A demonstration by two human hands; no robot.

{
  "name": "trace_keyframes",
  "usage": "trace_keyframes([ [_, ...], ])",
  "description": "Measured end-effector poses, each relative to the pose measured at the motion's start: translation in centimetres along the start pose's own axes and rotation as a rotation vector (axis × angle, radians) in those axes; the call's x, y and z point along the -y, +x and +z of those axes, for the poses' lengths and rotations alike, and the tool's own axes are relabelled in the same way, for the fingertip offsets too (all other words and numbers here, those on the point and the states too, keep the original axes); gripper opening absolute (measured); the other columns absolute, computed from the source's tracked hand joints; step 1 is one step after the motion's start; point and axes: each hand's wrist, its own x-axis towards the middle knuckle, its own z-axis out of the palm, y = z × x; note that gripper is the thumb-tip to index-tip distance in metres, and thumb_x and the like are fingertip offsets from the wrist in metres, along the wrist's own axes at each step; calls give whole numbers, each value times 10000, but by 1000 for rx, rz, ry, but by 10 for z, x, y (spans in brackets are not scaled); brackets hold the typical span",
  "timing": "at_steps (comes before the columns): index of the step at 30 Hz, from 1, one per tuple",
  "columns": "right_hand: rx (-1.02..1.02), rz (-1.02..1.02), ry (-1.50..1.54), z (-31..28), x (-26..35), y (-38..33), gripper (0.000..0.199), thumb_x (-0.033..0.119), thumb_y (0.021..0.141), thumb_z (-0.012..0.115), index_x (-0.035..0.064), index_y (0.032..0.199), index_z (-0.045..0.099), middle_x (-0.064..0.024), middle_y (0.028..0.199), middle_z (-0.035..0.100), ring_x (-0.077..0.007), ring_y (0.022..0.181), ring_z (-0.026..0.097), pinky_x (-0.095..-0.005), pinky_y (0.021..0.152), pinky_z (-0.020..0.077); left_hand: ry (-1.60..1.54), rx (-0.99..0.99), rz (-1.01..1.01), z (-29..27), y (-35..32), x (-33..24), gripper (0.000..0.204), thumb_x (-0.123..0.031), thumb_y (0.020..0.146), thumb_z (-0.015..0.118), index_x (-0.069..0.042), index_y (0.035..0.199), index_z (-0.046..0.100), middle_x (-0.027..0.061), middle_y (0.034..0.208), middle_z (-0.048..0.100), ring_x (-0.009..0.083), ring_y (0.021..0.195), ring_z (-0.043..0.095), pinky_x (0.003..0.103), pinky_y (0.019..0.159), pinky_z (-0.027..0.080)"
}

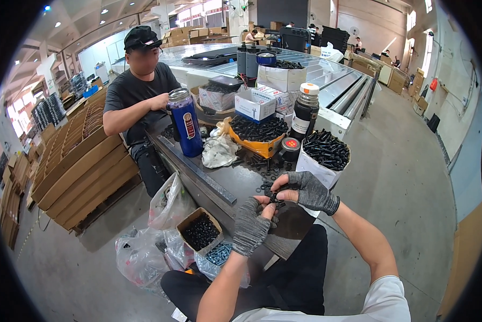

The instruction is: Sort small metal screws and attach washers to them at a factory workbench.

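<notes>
My left hand (253, 226) and my right hand (309, 192), both in grey fingerless gloves, meet over the near end of the dark metal table. Their fingertips pinch together on a small black part (273, 198), whose exact kind is too small to make out. Loose black rings (263, 186) lie on the tabletop just beyond my fingers. Past them sits an orange-edged bag (251, 146) heaped with black bolt-like pieces. To the right of it, a white container (317, 167) is full of longer black pieces (325, 149). A black cup-like lid (290, 149) stands between these two.
A dark bottle (305, 115), a blue jug (187, 126), a white cloth (219, 151) and a small box (255, 105) crowd the table. Opposite sits a co-worker (142, 91). Below left are plastic bags (142, 257), a carton of black pieces (199, 232) and bluish screws (218, 254).
</notes>
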Motion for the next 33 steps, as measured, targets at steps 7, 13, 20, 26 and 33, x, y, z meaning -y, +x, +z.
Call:
trace_keyframes([
  [7,62,-242,-199,-4,7,3,196,79,869,714,14,1051,678,-98,1000,679,-232,987,643,-356,883,504,55,-23,128,2,3,10,214,-58,938,633,50,1116,581,94,901,671,133,830,665,262,697,549],
  [13,-84,-186,-189,-1,13,0,258,141,873,722,25,1099,678,-81,1016,693,-169,957,649,-337,861,512,16,-62,177,1,3,14,194,-50,932,646,49,1090,590,95,890,680,139,823,674,271,705,542],
  [20,-151,167,-771,-22,-22,-22,239,190,840,728,59,1031,671,-82,854,654,-198,825,641,-340,774,508,22,-78,91,4,3,9,191,-54,923,659,43,1073,592,98,875,682,140,800,681,269,692,541],
  [26,-106,182,-584,-25,-39,-26,199,192,829,716,49,951,651,-110,825,655,-265,805,644,-386,758,505,67,-90,99,6,1,6,194,-48,921,659,35,1083,592,91,868,680,137,798,676,267,698,541],
  [33,-270,-26,-720,-15,-39,-58,156,188,845,683,54,919,652,-140,885,615,-330,903,614,-424,796,490,34,-91,95,7,-1,6,191,-58,927,654,35,1081,591,88,867,684,134,807,676,265,696,538],
])
